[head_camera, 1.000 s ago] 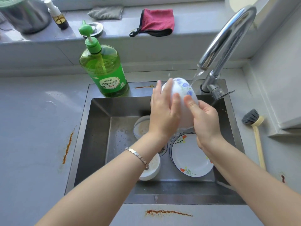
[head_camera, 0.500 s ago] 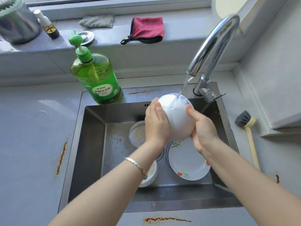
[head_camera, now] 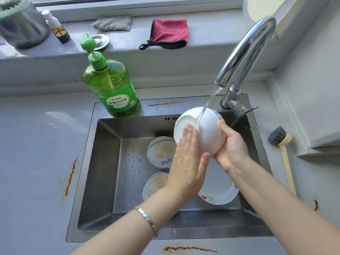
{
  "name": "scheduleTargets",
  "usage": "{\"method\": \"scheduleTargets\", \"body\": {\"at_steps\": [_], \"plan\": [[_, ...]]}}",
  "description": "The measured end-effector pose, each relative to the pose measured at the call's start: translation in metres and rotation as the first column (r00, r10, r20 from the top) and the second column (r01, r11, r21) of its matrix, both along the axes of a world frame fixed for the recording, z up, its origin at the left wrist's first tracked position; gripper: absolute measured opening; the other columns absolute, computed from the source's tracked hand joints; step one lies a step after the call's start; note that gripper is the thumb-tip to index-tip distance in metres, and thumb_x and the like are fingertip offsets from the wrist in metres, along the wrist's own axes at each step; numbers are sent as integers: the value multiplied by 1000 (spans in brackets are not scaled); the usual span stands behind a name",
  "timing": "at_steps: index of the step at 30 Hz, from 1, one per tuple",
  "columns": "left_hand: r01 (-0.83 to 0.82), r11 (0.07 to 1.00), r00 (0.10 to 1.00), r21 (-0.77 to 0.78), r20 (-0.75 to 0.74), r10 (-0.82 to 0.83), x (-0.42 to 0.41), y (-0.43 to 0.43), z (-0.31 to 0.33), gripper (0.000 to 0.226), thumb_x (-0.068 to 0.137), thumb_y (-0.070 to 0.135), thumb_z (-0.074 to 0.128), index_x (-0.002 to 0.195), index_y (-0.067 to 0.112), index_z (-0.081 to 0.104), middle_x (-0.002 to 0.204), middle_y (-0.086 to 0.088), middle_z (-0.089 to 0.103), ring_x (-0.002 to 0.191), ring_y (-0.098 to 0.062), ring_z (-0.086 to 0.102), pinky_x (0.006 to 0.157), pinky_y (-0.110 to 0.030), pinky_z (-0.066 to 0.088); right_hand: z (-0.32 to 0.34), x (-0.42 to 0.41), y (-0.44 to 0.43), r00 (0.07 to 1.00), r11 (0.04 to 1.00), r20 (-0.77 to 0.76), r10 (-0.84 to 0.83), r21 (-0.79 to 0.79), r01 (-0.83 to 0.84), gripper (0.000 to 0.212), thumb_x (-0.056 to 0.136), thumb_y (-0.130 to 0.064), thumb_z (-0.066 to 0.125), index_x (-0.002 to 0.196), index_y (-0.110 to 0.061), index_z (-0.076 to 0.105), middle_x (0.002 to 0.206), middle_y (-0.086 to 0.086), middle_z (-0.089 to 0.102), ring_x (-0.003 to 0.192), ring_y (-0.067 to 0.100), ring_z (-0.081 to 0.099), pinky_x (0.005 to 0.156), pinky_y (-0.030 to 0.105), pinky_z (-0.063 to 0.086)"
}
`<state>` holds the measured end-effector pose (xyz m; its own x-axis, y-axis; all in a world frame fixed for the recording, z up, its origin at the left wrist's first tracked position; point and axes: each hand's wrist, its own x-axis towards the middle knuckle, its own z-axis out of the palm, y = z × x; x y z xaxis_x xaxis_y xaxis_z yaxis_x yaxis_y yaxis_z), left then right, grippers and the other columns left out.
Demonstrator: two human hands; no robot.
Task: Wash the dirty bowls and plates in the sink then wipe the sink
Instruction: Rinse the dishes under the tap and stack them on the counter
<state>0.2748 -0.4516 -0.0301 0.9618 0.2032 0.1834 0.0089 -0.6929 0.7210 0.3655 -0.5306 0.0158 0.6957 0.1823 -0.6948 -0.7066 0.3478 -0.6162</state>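
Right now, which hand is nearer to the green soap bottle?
Left. The left hand presses flat against the white bowl, on the side toward the green soap bottle; the right hand grips the bowl's far side.

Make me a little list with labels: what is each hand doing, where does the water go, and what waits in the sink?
left hand: flat fingers lie on the white bowl's base
right hand: grips the white bowl's side
water: runs from the tap onto the white bowl
in the sink: two dirty bowls, one flowered plate
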Motion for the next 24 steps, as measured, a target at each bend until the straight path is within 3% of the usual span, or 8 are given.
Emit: {"method": "scheduleTargets", "body": {"at_steps": [3,6,10,12,16,18,20,24], "plan": [[-41,995,999,95,26,39,18,11,9,62,94,37,27,145,5,10,153,-9,8,143,-15,3,116,-28,3,-4,-7,2,995,992,55,84,-102,-78,32,88,-32,58,104,-5,67,108,14,69,101,26,65,93,42,50],[-87,987,996,133,-12,89,46,27,33,51,92,39,31,131,17,55,142,-8,47,135,-29,37,108,-39,25,-6,-16,4,971,961,135,198,-221,-165,23,86,-30,61,88,-10,72,103,14,70,93,22,65,93,43,47],[-198,949,916,-246,-392,90,72,55,56,31,92,42,46,114,30,65,108,13,61,105,-12,52,84,-25,37,-7,-17,1,974,976,107,201,-107,-190,27,88,-28,57,102,-7,68,109,14,68,95,23,63,89,40,48],[-370,802,879,-469,-455,140,72,67,50,32,93,40,48,118,25,62,113,6,59,106,-16,54,86,-26,39,-6,-16,1,980,985,105,171,-39,-168,27,89,-29,54,103,-9,66,109,11,68,96,22,63,85,36,48],[-753,226,632,-619,-775,-17,44,65,31,62,86,69,35,121,21,53,116,-14,59,94,-37,62,68,-49,55,-7,-14,3,984,990,130,119,57,-127,23,90,-32,51,97,-16,66,103,4,69,98,20,62,83,33,49],[-754,150,626,-640,-769,-130,29,60,22,66,89,68,27,119,13,51,101,-20,63,78,-37,66,56,-43,56,-10,-13,4,978,989,152,140,31,-147,25,86,-33,54,98,-15,66,108,7,68,102,22,61,87,35,48],[-741,215,618,-636,-771,-153,13,61,16,60,94,59,29,118,8,50,91,-21,66,68,-32,69,55,-39,57,-14,-14,3,965,981,179,191,-53,-184,23,86,-31,57,95,-12,66,108,8,67,100,22,60,89,36,46],[-570,708,548,-417,-835,-51,-21,78,1,30,98,31,40,117,11,54,93,-10,70,75,-21,69,70,-33,55,-30,-22,-12,868,849,216,448,-407,-337,27,87,-31,61,68,-11,58,71,5,58,70,21,50,65,32,36]]}}
